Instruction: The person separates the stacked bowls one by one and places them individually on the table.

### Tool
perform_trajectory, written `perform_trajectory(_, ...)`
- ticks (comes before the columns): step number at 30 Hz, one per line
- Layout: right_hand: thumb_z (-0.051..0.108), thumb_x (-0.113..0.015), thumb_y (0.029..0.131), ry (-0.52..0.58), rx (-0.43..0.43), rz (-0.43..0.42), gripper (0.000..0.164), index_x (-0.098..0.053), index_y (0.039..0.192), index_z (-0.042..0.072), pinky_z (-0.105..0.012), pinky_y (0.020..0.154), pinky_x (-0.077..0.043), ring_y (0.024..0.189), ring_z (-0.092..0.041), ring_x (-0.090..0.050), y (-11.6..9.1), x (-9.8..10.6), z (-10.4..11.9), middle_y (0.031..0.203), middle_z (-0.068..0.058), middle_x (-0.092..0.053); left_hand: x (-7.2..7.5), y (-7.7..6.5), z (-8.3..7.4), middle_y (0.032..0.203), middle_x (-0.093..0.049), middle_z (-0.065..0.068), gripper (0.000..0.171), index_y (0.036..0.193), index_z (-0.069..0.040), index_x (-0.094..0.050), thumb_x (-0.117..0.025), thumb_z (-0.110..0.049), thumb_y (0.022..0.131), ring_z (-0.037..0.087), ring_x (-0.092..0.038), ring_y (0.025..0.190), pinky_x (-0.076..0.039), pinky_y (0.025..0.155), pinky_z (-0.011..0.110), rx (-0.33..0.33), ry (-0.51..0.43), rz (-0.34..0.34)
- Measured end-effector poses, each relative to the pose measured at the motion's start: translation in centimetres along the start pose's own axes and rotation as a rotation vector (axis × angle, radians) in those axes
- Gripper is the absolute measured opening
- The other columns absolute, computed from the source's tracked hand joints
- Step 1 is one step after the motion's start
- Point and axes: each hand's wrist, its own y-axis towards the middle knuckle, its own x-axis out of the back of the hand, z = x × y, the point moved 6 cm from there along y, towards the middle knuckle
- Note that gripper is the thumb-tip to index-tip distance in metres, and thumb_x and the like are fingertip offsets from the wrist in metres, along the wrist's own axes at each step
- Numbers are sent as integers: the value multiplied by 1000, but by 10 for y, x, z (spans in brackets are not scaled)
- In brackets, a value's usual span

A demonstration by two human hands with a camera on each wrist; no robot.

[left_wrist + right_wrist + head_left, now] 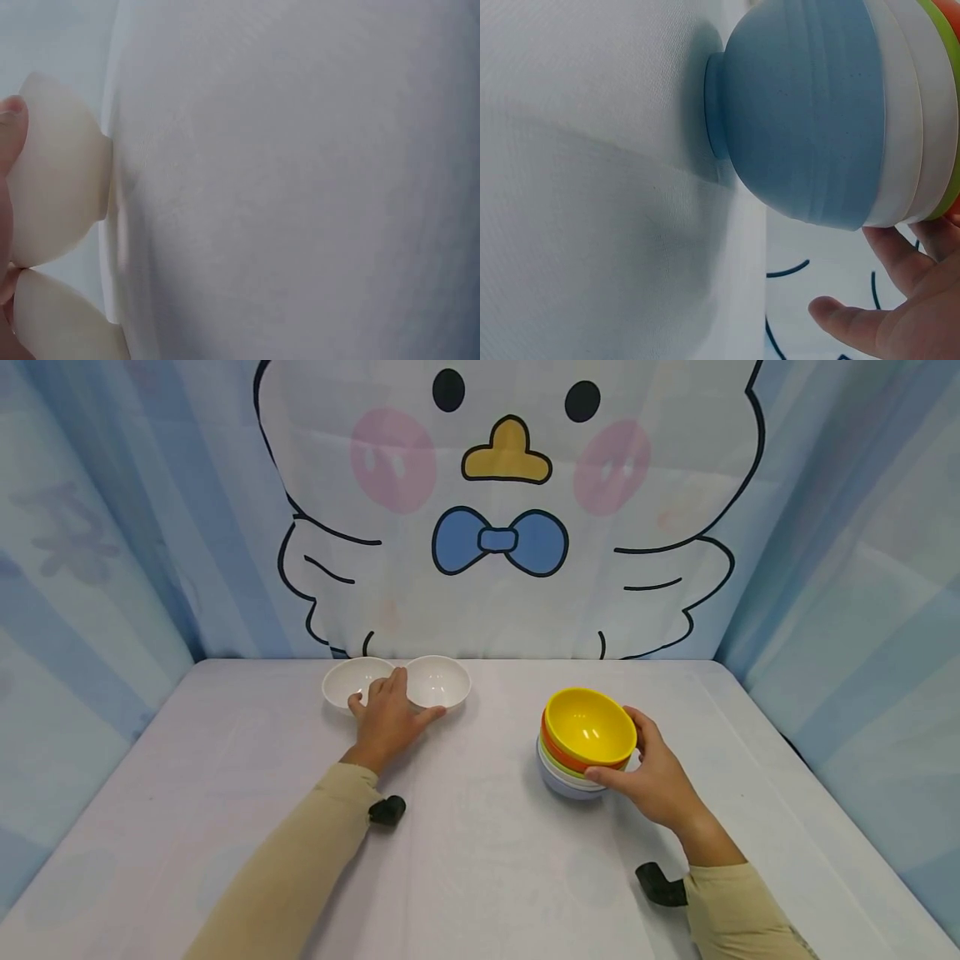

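Two white bowls, a left one (pixel 347 681) and a right one (pixel 442 681), stand side by side at the table's back edge. My left hand (pixel 386 722) reaches between them. Its thumb lies on the front of the right bowl and its fingers are at the side where the bowls meet; the left wrist view has the thumb against the bowl wall (pixel 60 172). To the right stands a stack of nested bowls, yellow bowl (pixel 588 727) on top, then orange, green, white and a light blue bowl (pixel 802 112) lowest. My right hand (pixel 660 777) grips the stack's upper part, thumb in front, fingers behind.
A white cloth covers the table (pixel 480 860). Behind it hangs a curtain (pixel 495 610) with a cartoon figure, and blue-striped curtains (pixel 82 610) close off both sides. Black wrist devices (pixel 387 811) sit under both sleeves.
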Motion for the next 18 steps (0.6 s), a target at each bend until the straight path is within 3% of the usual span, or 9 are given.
perform_trajectory(7, 31, -83, 84, -5, -3, -4, 107, -11, 157, 1, -65, 112, -24, 143, -44, -26, 0, 0, 0, 158, -24, -25, 1, 1, 1, 145, -50, 19, 83, 144, 0, -42, -76, -49, 87, 38, -36, 135, -17, 104, 67, 1, 4, 10)
perform_trajectory(18, 31, -82, 85, -2, -2, -12, 105, -12, 157, 1, -67, 112, -21, 144, -43, -25, 0, 0, -3, 159, -23, -25, 2, 0, 3, 148, -47, 19, 83, 147, 0, -40, -75, -47, 88, 38, -35, 136, -17, 105, 67, -4, 3, 17)
